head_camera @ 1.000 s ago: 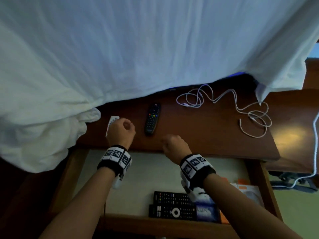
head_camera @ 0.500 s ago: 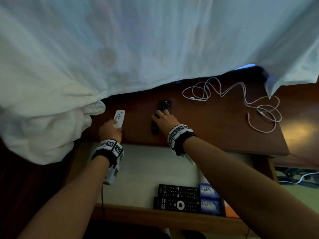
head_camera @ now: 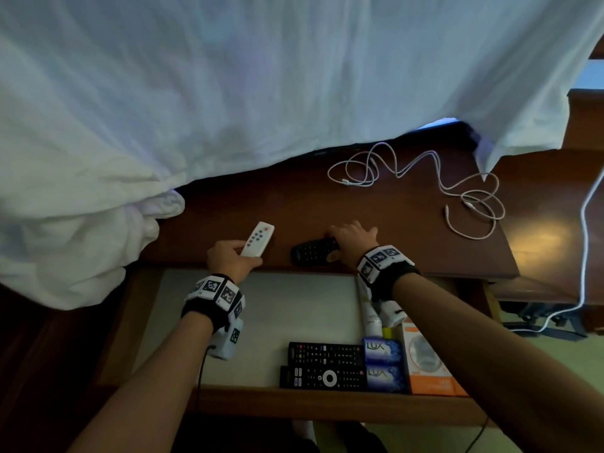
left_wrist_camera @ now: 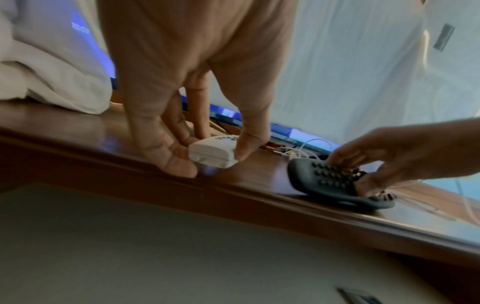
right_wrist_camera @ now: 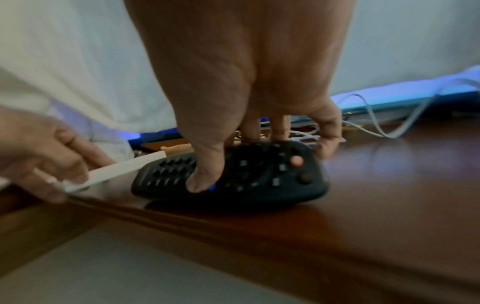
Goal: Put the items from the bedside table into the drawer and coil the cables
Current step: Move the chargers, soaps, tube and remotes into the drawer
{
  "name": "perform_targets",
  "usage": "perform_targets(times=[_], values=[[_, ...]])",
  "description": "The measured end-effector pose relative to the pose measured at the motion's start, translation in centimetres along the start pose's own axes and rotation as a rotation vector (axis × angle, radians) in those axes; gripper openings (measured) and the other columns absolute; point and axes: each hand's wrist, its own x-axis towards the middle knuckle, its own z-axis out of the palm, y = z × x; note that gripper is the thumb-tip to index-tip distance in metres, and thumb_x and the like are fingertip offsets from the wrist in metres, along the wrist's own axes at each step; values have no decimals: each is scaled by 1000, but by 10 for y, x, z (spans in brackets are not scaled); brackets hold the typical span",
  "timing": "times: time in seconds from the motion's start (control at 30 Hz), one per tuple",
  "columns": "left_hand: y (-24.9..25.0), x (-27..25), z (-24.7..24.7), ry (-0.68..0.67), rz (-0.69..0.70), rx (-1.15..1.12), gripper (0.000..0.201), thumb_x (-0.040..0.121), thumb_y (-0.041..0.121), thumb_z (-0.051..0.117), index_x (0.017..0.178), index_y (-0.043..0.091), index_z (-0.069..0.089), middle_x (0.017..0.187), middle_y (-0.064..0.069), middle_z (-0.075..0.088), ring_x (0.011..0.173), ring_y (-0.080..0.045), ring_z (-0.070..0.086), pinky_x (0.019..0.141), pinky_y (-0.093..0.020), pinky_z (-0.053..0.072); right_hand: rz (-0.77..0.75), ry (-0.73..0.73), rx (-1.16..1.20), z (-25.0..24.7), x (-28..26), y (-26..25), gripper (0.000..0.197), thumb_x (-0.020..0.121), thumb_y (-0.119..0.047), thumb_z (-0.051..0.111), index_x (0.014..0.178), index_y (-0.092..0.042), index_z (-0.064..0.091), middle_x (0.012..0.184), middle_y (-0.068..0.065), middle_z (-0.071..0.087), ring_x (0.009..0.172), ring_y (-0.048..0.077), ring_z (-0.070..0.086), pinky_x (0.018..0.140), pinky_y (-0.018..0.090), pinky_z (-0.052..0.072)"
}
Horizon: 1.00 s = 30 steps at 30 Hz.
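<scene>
My left hand [head_camera: 232, 260] pinches the near end of a small white remote [head_camera: 258, 239] between thumb and fingers, close to the front edge of the dark wooden bedside table [head_camera: 392, 237]; the white remote [left_wrist_camera: 213, 151] shows end-on in the left wrist view. My right hand [head_camera: 351, 238] grips a black remote [head_camera: 313, 251], thumb on its buttons and fingers over its far side, seen close as the black remote [right_wrist_camera: 233, 174]. A loose white cable [head_camera: 425, 178] sprawls over the table's far right. Below, the drawer [head_camera: 261, 308] stands pulled out.
In the drawer's front right lie two black remotes [head_camera: 327, 366], two blue Lux soap boxes [head_camera: 382, 361], an orange box [head_camera: 428, 364] and a white tube [head_camera: 369, 312]. White bedding [head_camera: 228, 93] overhangs the table's back. Another white cable [head_camera: 585, 223] hangs at the far right.
My right hand reached forward onto the black remote, gripped it and turned it sideways toward the table's front edge. My left hand took hold of the white remote and tilted it.
</scene>
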Motion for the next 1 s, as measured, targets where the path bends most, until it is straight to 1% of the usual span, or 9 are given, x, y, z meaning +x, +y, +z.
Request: perform_targets(times=[0.07, 0.17, 0.27, 0.33, 0.43, 0.53, 0.63, 0.8, 1.0], values=[[2, -11, 7, -80, 107, -9, 60, 66, 14, 86, 122, 10, 66, 123, -11, 67, 103, -23, 67, 76, -23, 52, -27, -28, 99, 8, -14, 12, 39, 83, -32, 69, 117, -18, 57, 118, 8, 61, 117, 31, 49, 94, 53, 39], [6, -24, 15, -278, 249, -69, 60, 69, 9, 84, 126, 10, 64, 126, -5, 65, 106, -16, 64, 81, -22, 53, -94, -63, 278, 21, -40, 28, 33, 83, -28, 71, 109, -9, 64, 108, 14, 67, 103, 33, 61, 82, 38, 47], [4, -30, 23, -534, 284, -62, 60, 71, 6, 83, 127, 11, 63, 122, -4, 67, 107, -16, 64, 91, -29, 53, -117, -202, 311, 42, -68, 36, 39, 87, -25, 66, 122, -9, 62, 115, 12, 67, 106, 28, 61, 84, 31, 44], [0, -32, 30, -659, 259, 6, 59, 72, 4, 81, 127, 12, 62, 116, -5, 68, 106, -20, 64, 95, -35, 53, -111, -320, 281, 62, -77, 39, 39, 90, -20, 62, 128, -13, 58, 120, 11, 65, 111, 27, 60, 86, 29, 43], [-12, -33, 46, -762, 201, 92, 56, 74, -2, 78, 127, 10, 62, 116, -7, 68, 99, -20, 63, 89, -32, 51, -85, -413, 262, 84, -78, 40, 42, 89, -16, 57, 131, -19, 56, 123, 10, 65, 114, 29, 59, 93, 36, 47], [-24, -32, 63, -729, 164, 269, 53, 76, 6, 78, 126, 12, 64, 120, -4, 67, 100, -15, 60, 86, -25, 45, -81, -405, 267, 98, -74, 30, 43, 90, -6, 56, 133, -9, 55, 129, 14, 62, 119, 30, 57, 94, 33, 44], [-32, -28, 78, -624, 120, 354, 55, 74, 13, 80, 127, 9, 64, 124, -7, 67, 110, -20, 62, 88, -22, 44, -98, -372, 242, 112, -64, 20, 44, 89, -6, 58, 132, -6, 56, 131, 17, 61, 121, 32, 55, 99, 36, 42], [-38, -17, 100, -513, 104, 366, 58, 72, 7, 81, 127, 7, 63, 128, -9, 65, 114, -22, 62, 92, -22, 45, -112, -414, 286, 133, -44, 18, 41, 90, -8, 58, 131, -7, 57, 130, 17, 61, 122, 33, 55, 100, 37, 42], [-42, -9, 123, -513, 114, 370, 56, 71, 4, 79, 125, 8, 65, 129, -9, 64, 117, -23, 61, 99, -26, 47, -61, -408, 326, 153, -33, 23, 44, 90, -9, 60, 133, -7, 51, 133, 19, 56, 124, 34, 51, 101, 39, 42]])
